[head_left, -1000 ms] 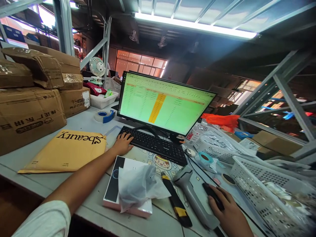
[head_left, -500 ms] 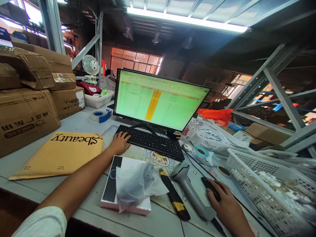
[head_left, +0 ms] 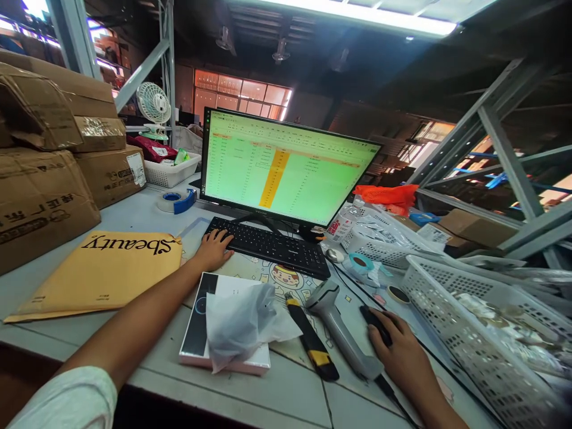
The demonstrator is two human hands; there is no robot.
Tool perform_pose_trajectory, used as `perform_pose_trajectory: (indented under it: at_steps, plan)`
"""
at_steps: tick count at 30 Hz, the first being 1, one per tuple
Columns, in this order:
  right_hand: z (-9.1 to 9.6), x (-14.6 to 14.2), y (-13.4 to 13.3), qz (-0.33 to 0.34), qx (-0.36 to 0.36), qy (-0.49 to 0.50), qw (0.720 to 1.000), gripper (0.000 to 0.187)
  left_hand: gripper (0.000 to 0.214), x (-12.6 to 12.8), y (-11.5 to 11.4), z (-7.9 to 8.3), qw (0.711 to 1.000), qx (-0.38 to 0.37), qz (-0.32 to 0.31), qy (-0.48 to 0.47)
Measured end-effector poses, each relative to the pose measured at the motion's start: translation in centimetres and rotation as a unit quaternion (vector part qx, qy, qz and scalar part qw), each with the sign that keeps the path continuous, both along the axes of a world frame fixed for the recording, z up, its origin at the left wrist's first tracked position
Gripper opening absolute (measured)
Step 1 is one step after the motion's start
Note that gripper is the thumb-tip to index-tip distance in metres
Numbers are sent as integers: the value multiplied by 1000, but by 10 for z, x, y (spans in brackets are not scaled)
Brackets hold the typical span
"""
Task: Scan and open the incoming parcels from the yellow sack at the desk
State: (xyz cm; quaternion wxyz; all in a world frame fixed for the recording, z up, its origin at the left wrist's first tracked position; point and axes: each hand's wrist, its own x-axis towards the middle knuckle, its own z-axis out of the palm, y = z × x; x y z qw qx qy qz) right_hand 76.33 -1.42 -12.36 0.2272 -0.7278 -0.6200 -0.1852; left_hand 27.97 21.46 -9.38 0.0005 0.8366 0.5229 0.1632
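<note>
My left hand point(head_left: 213, 250) rests on the left end of a black keyboard point(head_left: 268, 249), its fingers on the keys. My right hand point(head_left: 393, 345) lies over a black computer mouse point(head_left: 375, 325) and grips it. A grey barcode scanner point(head_left: 339, 328) lies just left of that hand, and a yellow-and-black utility knife point(head_left: 310, 339) lies beside the scanner. Between my hands sits a flat pink-and-white box point(head_left: 226, 357) with a crumpled clear plastic bag point(head_left: 241, 325) on top. Above the keyboard, a monitor point(head_left: 286, 167) shows a green spreadsheet with an orange column.
A yellow padded envelope point(head_left: 102, 274) and a tape roll point(head_left: 176, 202) lie left. Cardboard boxes point(head_left: 40, 202) are stacked at far left. A white plastic basket point(head_left: 478, 339) with packets stands at right, near a grey steel shelf frame point(head_left: 504, 143). A small white fan point(head_left: 154, 104) stands behind.
The whole scene has slid slightly up and left in the view, so my head has moved. Both hands stay on the keyboard and mouse.
</note>
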Motion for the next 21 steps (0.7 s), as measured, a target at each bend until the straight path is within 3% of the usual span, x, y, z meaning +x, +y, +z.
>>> perform_pose_trajectory:
  at_steps: [7,21]
  plan:
    - [2,-3,-2,1,-4,-6,1000,57,56,-2,7,1,999,-22,-28,31]
    - [-2,-1,-2,-19,1,1,1000,53,56,-2,3,-2,999,7,-30,22]
